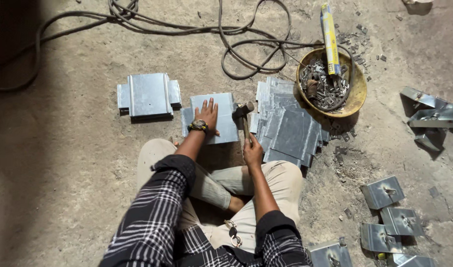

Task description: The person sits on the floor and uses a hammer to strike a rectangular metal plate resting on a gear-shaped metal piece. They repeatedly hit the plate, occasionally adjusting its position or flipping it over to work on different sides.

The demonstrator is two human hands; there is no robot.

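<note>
Galvanised sheet everywhere, and the person is sitting cross-legged on the dusty floor [63, 163] with the workpiece, a flat sheet-metal plate [221, 116], lying just beyond the knees. Nearest to that plate, the right hand [252, 152] is clenching the wooden handle of a hammer [243, 112], whose head is hovering at the plate's right edge. The left hand [207, 114] is lying flat on the plate, fingers spread, pinning it down. That is the worry: those fingers are sitting just beside the hammer head, so a glancing blow could be catching them, and the cut edge could be slicing the palm if the plate skids on the grit. Right of the plate, a fanned stack of sheets [288, 126] is resting close enough to snag the swing. Left of it, a folded metal piece [148, 94] is lying apart. Beyond the plate, a yellow bowl of small metal parts [357, 91] and a looping cable [246, 59] are lying on the floor.
</note>
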